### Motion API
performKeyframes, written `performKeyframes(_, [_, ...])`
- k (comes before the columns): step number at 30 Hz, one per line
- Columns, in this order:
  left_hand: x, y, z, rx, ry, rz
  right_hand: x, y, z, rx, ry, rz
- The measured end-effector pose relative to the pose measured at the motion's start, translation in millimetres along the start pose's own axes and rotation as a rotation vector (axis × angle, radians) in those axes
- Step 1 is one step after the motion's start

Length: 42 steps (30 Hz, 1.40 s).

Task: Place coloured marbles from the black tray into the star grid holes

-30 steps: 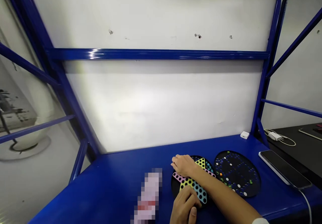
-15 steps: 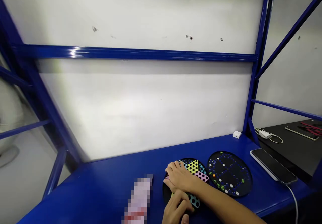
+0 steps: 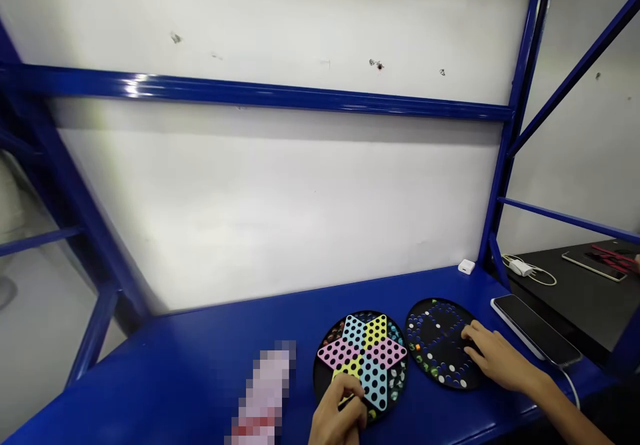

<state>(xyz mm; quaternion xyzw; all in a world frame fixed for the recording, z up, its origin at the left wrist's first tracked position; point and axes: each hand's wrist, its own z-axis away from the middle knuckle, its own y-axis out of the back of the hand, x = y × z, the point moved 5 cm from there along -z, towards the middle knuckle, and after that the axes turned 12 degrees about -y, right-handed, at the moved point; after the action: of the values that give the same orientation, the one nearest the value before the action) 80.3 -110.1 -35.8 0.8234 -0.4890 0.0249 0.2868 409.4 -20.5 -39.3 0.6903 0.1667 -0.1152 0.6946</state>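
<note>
A round Chinese checkers board with a coloured star full of holes lies on the blue table. Marbles sit sorted by colour in the compartments round the star. My left hand rests at the board's near edge with its fingers curled; whatever they may hold is hidden. To the right lies a black round board with blue-rimmed holes, white discs, green marbles and a small orange cube. Over that board's right side reaches my right hand, thumb and fingers apart, with nothing visible between them.
A phone on a white base with a cable lies at the table's right. A white adapter stands near the wall. Left of the boards is a blurred pale item. Blue frame posts bound the table.
My right hand has left the star board and moved right over the black round board, uncovering the star. My left hand stays at the star board's near edge. The view has shifted slightly.
</note>
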Motion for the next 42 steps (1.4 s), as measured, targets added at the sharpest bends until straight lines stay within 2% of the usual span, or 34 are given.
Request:
performKeyframes(2, [-2.4, 1.1, 1.2, -0.041, -0.038, -0.001, 2.7, -2.9, 6.5, -0.008, 0.031, -0.008])
performKeyframes(5, [-2.1, 2.9, 0.6, -0.045, -0.081, -0.005, -9.6, -6.9, 13.7, 0.003, 0.082, -0.012])
performKeyframes(10, [4.0, 3.3, -6.1, 0.017, -0.060, -0.014, -13.2, -11.1, 14.8, 0.067, 0.103, 0.059])
performKeyframes(13, [7.8, 4.8, -10.4, 0.048, -0.040, -0.003, -13.0, -16.7, 11.8, 0.034, 0.103, 0.053])
performKeyframes(21, [12.6, 8.5, -14.0, 0.065, -0.034, 0.008, -62.7, -25.8, 10.5, -0.065, 0.264, -0.005])
performKeyframes(25, [14.5, 8.4, -15.6, 0.062, -0.034, 0.000, -78.9, -35.1, 11.0, -0.001, 0.204, -0.051])
performKeyframes(30, [16.2, 9.0, -17.2, 0.059, -0.022, 0.006, -105.3, -58.4, 4.9, 0.088, 0.102, 0.147])
performKeyframes(33, [16.3, 8.6, -17.0, 0.047, -0.025, 0.009, -119.0, -64.9, -4.1, 0.110, 0.073, 0.206])
performKeyframes(37, [15.4, 6.8, -15.9, 0.010, -0.032, 0.008, -125.7, -66.2, -15.3, 0.112, 0.050, 0.238])
performKeyframes(42, [15.0, 6.0, -15.0, -0.016, -0.025, -0.005, -123.2, -69.6, -19.3, 0.149, 0.030, 0.275])
